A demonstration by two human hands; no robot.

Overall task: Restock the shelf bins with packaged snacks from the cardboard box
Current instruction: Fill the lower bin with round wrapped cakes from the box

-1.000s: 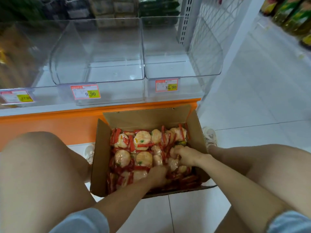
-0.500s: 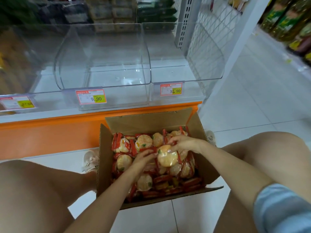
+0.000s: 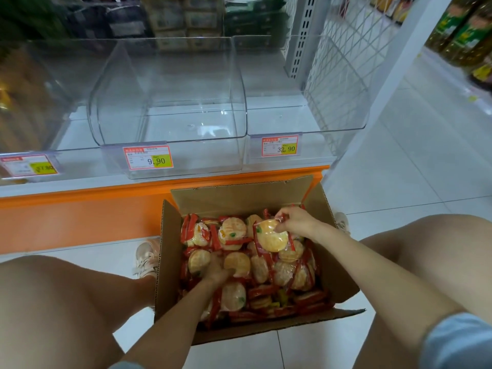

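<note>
An open cardboard box (image 3: 170, 251) stands on the floor between my knees, full of round cracker packets in red and clear wrap. My right hand (image 3: 295, 222) pinches one snack packet (image 3: 271, 237) by its top edge, lifted a little above the pile at the box's far right. My left hand (image 3: 217, 270) is pressed down among the packets in the middle of the box, fingers curled around a packet (image 3: 238, 263). Above the box sit two clear shelf bins, the middle bin (image 3: 170, 134) and the right bin (image 3: 306, 121), both with nothing inside.
An orange shelf base (image 3: 80, 217) runs in front of the box. Price tags read 9.90 (image 3: 147, 158) and 32.90 (image 3: 281, 146). A white wire grid panel (image 3: 343, 62) and upright post border the right bin. White tiled aisle lies to the right. My shoe (image 3: 146, 258) is beside the box.
My right hand has lifted one packet up and toward the box's far right. My left hand dropped back into the packets at the middle. The view has moved closer to the shelf.
</note>
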